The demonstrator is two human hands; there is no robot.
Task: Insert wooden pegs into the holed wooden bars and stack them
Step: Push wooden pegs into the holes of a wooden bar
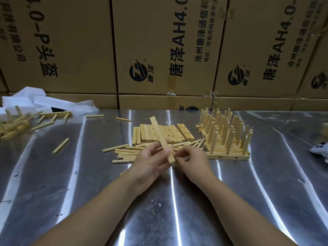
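Observation:
My left hand grips a long wooden bar that slants up and away over the table. My right hand pinches a small wooden peg at the bar's near end; the peg is mostly hidden by the fingers. Behind the hands lies a row of holed wooden bars and a loose pile of pegs. To the right stands a stack of finished bars with upright pegs.
The metal table carries stray pegs at the left, plus a heap of pegged bars and white foam blocks at the far left. Cardboard boxes wall off the back. A white cloth item lies at the right edge.

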